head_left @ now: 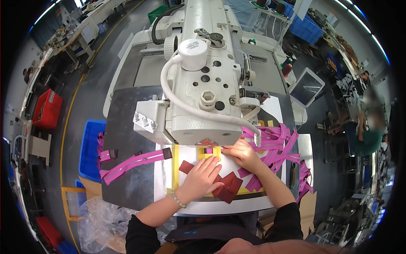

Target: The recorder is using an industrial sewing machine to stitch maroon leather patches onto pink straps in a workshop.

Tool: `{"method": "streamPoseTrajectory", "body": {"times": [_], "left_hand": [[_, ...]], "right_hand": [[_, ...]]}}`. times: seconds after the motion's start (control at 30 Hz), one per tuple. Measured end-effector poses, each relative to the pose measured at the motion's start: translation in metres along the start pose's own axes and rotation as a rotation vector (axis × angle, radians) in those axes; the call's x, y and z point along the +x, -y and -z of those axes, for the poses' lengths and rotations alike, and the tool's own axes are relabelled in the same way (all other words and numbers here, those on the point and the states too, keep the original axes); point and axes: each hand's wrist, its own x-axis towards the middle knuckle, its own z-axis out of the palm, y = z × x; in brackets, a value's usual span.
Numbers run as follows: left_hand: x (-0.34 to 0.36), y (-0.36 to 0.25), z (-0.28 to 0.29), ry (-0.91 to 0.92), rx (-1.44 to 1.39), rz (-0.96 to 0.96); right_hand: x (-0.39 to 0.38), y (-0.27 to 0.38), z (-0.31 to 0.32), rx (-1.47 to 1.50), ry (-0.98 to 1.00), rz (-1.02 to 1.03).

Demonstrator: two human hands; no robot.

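My left hand (202, 178) lies flat with its fingers stretched out. Its fingertips touch a yellow-edged frame (217, 153) beneath the head of a large white sewing machine (203, 84). A bit of pink (209, 150) shows inside that frame. From the right, my right hand (244, 154) reaches to the same frame, fingers closed together; what they hold, if anything, is hidden. Dark red fabric patches (230, 185) lie beside and partly under my left hand. Pink zippers (275, 148) are heaped right of my right hand. The machine head hides the needle.
Two pink zippers with dark ends (137, 163) lie on the dark table (122, 182) at left. Blue bin (91, 148) and crumpled clear plastic (103, 224) are beyond its left edge. A screen (307, 86) stands at right. Another person (368, 135) sits far right.
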Motion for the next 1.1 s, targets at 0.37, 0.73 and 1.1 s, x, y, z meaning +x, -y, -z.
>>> {"method": "streamPoseTrajectory", "body": {"times": [0.37,0.73,1.1], "left_hand": [[-0.001,0.001,0.0,0.029,-0.039,0.02],[-0.003,0.003,0.005,0.076,-0.098,0.042],[-0.009,0.003,-0.001,0.145,-0.096,0.11]], "right_hand": [[-0.009,0.0,-0.005,0.034,0.005,-0.086],[-0.004,0.004,-0.005,0.077,-0.048,-0.115],[-0.016,-0.012,-0.016,0.11,-0.032,-0.075]]}}
